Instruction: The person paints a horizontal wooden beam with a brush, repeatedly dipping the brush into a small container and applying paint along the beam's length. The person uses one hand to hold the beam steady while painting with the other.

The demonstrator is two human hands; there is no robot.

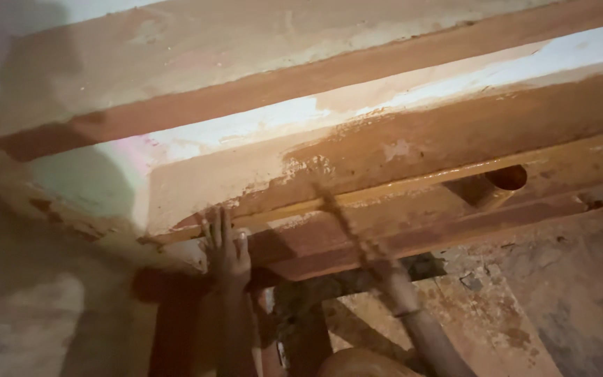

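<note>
Overhead, left hand [226, 253] braces the wooden frame [413, 150].

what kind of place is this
Probably a building site or a room under repair, seen looking up. The wooden beams are half coated with fresh brown paint, the plaster wall is rough and stained, and the right hand holds a brush while the left hand braces against the wood.
</note>
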